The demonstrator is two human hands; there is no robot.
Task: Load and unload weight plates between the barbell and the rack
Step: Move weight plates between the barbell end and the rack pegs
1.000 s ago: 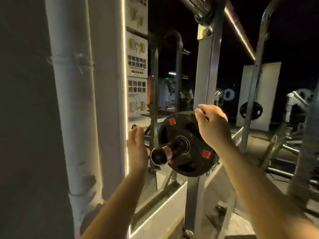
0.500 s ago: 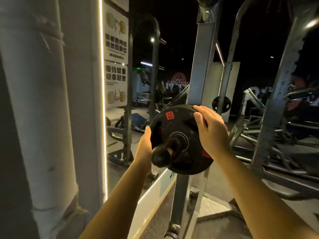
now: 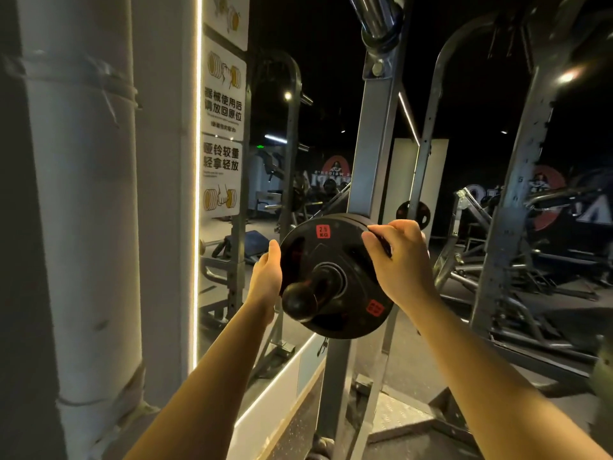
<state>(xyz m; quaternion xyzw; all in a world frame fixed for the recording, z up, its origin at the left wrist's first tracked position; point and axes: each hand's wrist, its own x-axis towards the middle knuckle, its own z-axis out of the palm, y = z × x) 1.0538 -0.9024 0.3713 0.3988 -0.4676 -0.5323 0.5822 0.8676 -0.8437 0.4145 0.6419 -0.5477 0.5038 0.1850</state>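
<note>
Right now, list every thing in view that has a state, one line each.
weight plate: seated on the storage peg, gripped at both edges, 2.5 KG label up.
storage peg: loaded, its dark end cap sticking out past the plate.
left hand: pressed against the plate's left edge.
right hand: fingers curled over the plate's upper right rim.
barbell: resting up on the rack upright.
light strip: lit.

A black weight plate [image 3: 335, 277] sits on the rack's storage peg [image 3: 300, 302]; grey upright [image 3: 374, 154] behind.
</note>
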